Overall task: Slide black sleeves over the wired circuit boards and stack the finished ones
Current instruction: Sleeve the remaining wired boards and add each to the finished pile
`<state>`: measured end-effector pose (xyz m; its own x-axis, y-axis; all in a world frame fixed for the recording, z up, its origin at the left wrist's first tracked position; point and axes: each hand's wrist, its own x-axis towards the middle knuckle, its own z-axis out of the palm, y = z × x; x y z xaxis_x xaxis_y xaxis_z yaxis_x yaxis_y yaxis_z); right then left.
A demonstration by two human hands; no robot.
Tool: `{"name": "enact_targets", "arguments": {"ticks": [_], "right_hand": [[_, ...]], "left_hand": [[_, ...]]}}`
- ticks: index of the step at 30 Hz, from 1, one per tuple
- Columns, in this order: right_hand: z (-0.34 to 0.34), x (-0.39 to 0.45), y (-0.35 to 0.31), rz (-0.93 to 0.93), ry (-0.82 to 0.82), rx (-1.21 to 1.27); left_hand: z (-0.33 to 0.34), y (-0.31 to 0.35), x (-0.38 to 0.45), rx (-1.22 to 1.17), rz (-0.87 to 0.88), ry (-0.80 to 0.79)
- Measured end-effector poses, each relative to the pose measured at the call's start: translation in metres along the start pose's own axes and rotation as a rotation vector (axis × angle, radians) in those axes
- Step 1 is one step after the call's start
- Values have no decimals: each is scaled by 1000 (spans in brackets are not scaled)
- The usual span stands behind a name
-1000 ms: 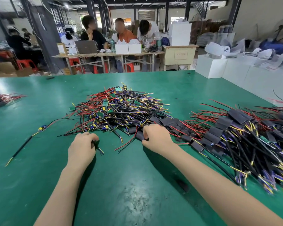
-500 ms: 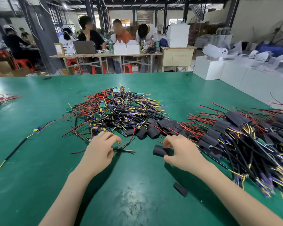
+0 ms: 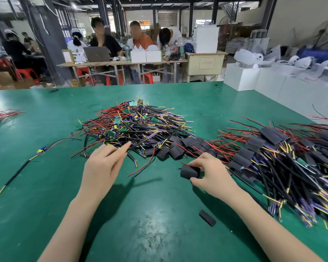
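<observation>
A heap of bare wired circuit boards [image 3: 136, 127] with red, black and yellow leads lies mid-table. Loose black sleeves [image 3: 176, 148] sit at its near right edge. My right hand [image 3: 212, 174] pinches one black sleeve [image 3: 189, 172] between thumb and fingers, just above the green table [image 3: 45, 186]. My left hand [image 3: 102, 167] stretches forward with straight fingers, and its fingertips touch wires at the near edge of the heap. The sleeved boards [image 3: 282, 167] are piled to the right.
One stray black sleeve [image 3: 207, 217] lies near my right forearm. A single wired board [image 3: 42, 150] lies apart at the left, with another wire bundle [image 3: 0, 114] at the far left edge. White boxes [image 3: 263, 82] border the table's right side. People sit at a table beyond.
My right hand pulled a black sleeve out of the loose sleeves and toward me. My left hand uncurled and reached forward to the heap of bare boards.
</observation>
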<state>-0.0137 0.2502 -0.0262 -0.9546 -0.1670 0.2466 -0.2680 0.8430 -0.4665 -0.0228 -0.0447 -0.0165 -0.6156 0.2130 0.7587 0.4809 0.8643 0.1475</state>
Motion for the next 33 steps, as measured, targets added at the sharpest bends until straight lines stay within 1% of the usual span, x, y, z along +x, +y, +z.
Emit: {"name": "enact_targets", "arguments": {"ticks": [2,4,5,8,11,17,21,25,29,33], "right_hand": [[-2,-1,1,14,8,-7],[-6,-1,2,20,23,-10],[-8,-2,2,15,35,2],[-14,-3,2,-33,114,73],[-18,-3,1,-75,209,144],[-20,-4,0,-150,261,171],[-18,-3,1,-200,259,102],[-17,-3,3,-227,217,30],[-18,-6,2,-349,159,-122],[-14,-6,-2,-408,102,-237]], "left_hand": [[0,11,0,-57,64,-40],[2,21,-2,-98,70,-99],[4,26,-3,-149,46,-128],[11,34,-5,-445,-83,-225],[16,38,-10,-575,-168,-311],[18,38,-11,-596,-240,-305],[18,37,-12,-644,-268,-352],[18,36,-12,-633,-235,-413],[19,34,-13,-626,-237,-474],[19,34,-14,-628,-240,-488]]}}
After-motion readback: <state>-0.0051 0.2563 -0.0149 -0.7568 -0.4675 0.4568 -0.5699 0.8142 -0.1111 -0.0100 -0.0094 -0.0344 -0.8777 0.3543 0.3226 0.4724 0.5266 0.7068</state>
